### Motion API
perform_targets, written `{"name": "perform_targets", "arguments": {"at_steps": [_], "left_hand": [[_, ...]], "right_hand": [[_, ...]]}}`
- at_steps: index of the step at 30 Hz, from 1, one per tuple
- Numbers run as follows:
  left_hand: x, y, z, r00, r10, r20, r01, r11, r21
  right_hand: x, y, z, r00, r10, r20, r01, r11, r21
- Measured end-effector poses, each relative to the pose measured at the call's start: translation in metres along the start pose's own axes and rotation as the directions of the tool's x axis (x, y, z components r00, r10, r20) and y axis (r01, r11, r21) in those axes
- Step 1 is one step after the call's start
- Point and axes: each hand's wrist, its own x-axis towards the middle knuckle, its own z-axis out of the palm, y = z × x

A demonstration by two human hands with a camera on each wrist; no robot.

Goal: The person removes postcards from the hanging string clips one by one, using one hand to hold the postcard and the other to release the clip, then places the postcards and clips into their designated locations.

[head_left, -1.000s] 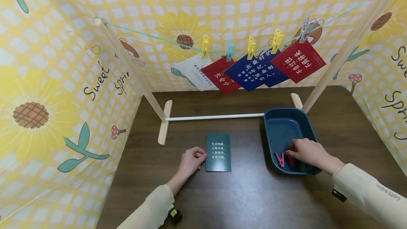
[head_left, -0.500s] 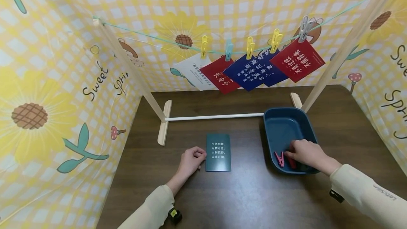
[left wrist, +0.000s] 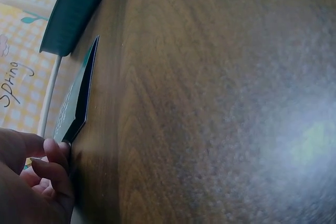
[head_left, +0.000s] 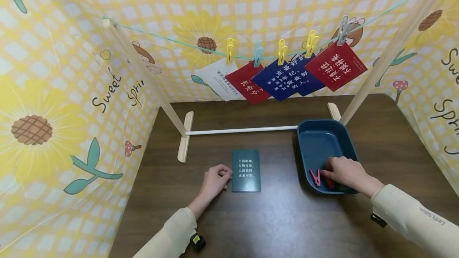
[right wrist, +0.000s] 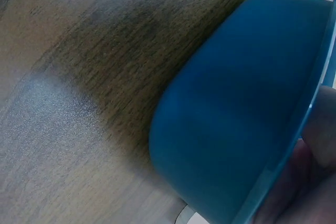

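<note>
While your left hand (head_left: 216, 180) pinches the rectangular green paper card (head_left: 246, 170) alongside, I cannot tell whether your right hand (head_left: 347, 172) grips.

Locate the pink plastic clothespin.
In the head view, the pink clothespin is inside the blue rectangular tray, near its left side, left of the right hand.

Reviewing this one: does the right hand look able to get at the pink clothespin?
Probably yes: the right hand reaches into the dark blue tray, close beside the pink clothespin, with nothing visible between them. It seems to be on a red clothespin, which may need releasing first.
</note>
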Motion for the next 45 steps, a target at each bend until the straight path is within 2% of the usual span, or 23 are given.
{"name": "perform_targets", "arguments": {"at_steps": [12,19,45], "left_hand": [[0.001,-0.001,-0.001,1.000,0.010,0.014,-0.010,1.000,0.011],[0.002,-0.004,0.000,1.000,0.004,0.014,-0.004,1.000,0.004],[-0.003,-0.002,-0.005,1.000,0.004,0.023,-0.005,1.000,0.006]], "right_hand": [[-0.002,0.000,0.002,1.000,-0.002,0.007,0.002,1.000,0.012],[-0.002,0.000,0.002,1.000,-0.025,-0.012,0.025,1.000,0.008],[-0.008,-0.004,-0.007,0.997,-0.002,-0.081,0.000,1.000,-0.019]]}}
